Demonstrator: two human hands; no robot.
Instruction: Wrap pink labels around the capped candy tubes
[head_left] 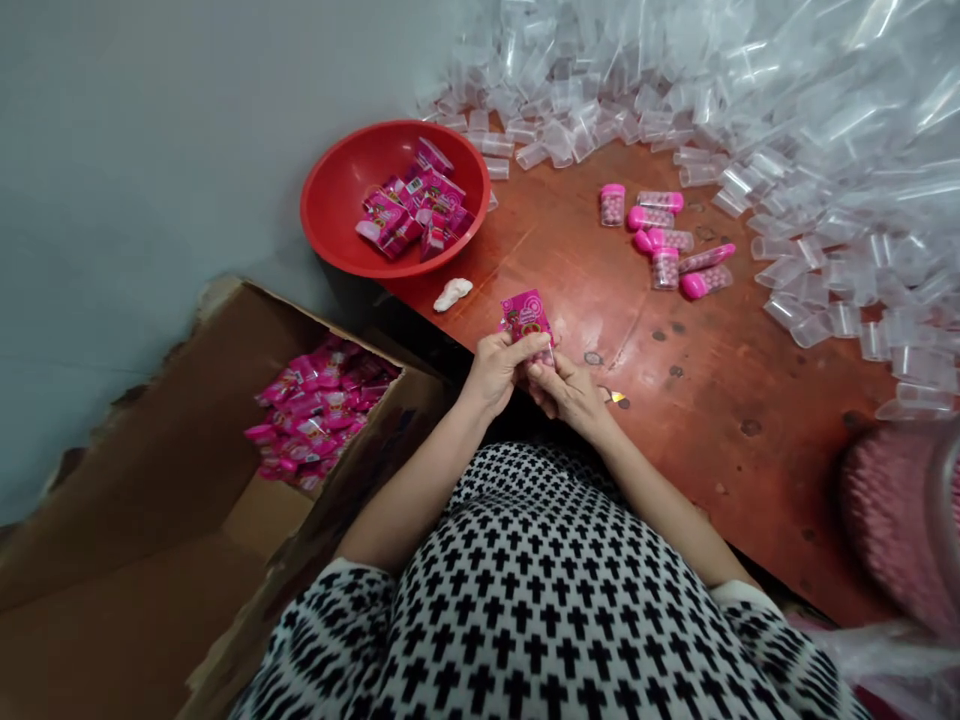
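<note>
A pink printed packet (527, 311) is between my two hands at the table's front edge. My left hand (498, 369) pinches its left side, thumb across the front. Fingers of my right hand (568, 390) are closed on its lower right, where pinkish beads show through something clear. A red bowl (315, 215) with several pink packets (386, 217) stands beyond my left hand. To the right on the table lie several clear tubes with pink caps and pink beads (665, 268); one stands upright (613, 205).
Many empty clear tubes (780, 270) cover the table's back and right. A cardboard box (127, 480) with pink packets (322, 410) is at the left. A large container of pink beads (900, 510) stands at the right edge. A white lump (452, 294) lies near the bowl.
</note>
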